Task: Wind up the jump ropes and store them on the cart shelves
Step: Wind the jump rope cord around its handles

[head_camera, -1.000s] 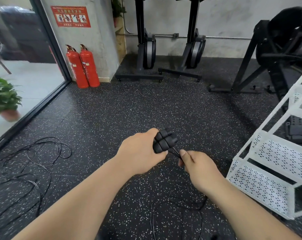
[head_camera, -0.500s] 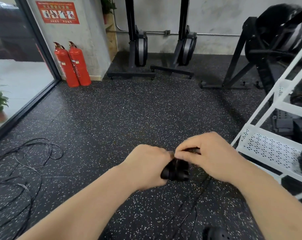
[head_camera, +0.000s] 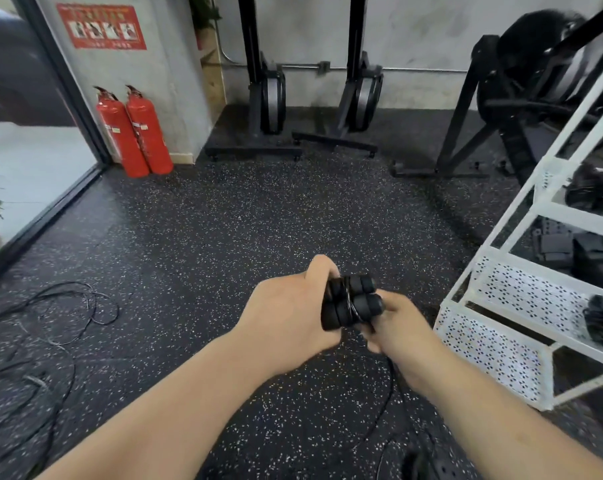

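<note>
The left hand (head_camera: 286, 313) is wrapped tight round a bundle of black jump rope handles (head_camera: 350, 303), thumb over the top. The right hand (head_camera: 400, 327) sits just right of the grip, fingers curled in under the handle ends and pinching the cord (head_camera: 392, 386), which wraps a turn round the handles and trails down below to the floor. Right of the hands stands the white cart (head_camera: 494, 344), a wound rope (head_camera: 601, 320) lying on its lower shelf. Well left of the grip, loose ropes (head_camera: 51, 317) sprawl on the floor. Far beyond them stand two fire extinguishers (head_camera: 134, 129).
</note>
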